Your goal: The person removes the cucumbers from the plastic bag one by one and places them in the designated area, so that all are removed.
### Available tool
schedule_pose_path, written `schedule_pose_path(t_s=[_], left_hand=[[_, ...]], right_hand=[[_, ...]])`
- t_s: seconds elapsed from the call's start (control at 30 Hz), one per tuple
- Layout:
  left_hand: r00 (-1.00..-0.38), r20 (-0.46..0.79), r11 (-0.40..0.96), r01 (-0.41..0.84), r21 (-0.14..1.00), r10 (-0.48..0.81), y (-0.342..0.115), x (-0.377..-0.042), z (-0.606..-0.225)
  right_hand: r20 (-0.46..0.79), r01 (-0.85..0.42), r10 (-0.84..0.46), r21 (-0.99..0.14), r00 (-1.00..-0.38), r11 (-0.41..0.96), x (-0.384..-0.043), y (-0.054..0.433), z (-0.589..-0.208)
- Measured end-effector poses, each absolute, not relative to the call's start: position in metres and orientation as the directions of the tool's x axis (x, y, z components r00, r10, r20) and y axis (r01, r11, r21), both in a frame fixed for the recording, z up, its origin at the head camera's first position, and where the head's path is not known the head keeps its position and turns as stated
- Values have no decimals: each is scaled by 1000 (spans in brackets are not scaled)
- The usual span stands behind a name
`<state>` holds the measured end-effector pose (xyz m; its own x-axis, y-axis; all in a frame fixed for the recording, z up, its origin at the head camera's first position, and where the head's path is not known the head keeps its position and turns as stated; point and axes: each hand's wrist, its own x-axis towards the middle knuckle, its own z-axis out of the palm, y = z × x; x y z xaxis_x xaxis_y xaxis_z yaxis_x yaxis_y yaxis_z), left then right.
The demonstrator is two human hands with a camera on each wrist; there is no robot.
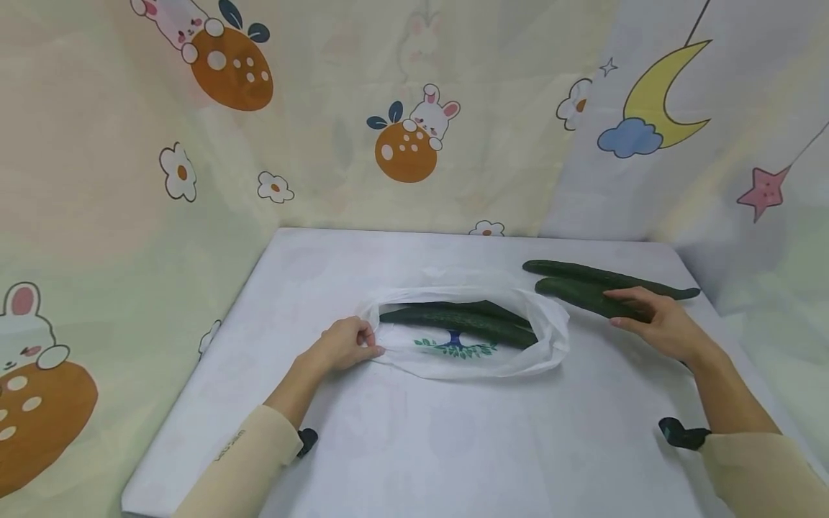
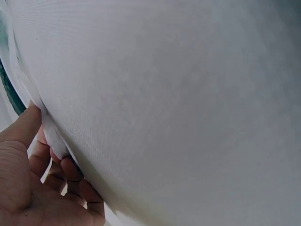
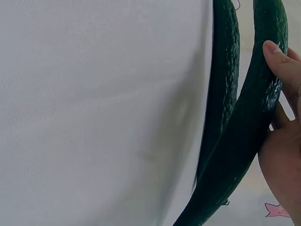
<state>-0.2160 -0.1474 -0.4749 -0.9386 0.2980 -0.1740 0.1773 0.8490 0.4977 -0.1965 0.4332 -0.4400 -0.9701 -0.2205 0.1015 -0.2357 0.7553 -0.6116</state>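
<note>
A white plastic bag (image 1: pixel 440 368) with a green and blue tree print lies on the table, its mouth spread wide. Dark green cucumbers (image 1: pixel 463 324) lie inside it, at least two of them. My left hand (image 1: pixel 343 343) pinches the bag's left edge between thumb and fingers, also seen close up in the left wrist view. To the right of the bag, my right hand (image 1: pixel 667 327) grips a cucumber (image 3: pixel 249 113), thumb on one side and fingers round the other. Another cucumber (image 1: pixel 602 275) lies just behind it on the table.
The white table (image 1: pixel 414 446) carries the bag and the loose cucumbers. A cloth backdrop (image 1: pixel 324 129) printed with rabbits, flowers and a moon hangs behind and at both sides. Dark wrist straps (image 1: pixel 683 434) stick out near the sleeve cuffs.
</note>
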Motion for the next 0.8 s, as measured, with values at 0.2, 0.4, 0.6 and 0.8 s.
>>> schedule_pose_path(t_s=[0.2, 0.4, 0.6, 0.8], left_hand=[[-937, -179, 854, 179, 488, 299, -145, -218, -475], [-942, -188, 858, 155, 489, 278, -149, -213, -477], [-943, -179, 855, 160, 494, 280, -151, -214, -473], [-940, -191, 853, 154, 500, 282, -145, -217, -471]], right_hand=[[40, -197, -214, -585, -976, 787, -202, 440, -442], [-5, -189, -231, -557, -973, 809, -217, 443, -441], [-57, -171, -245, -567, -968, 806, -223, 447, -444], [-65, -190, -278, -583, -958, 790, -224, 454, -445]])
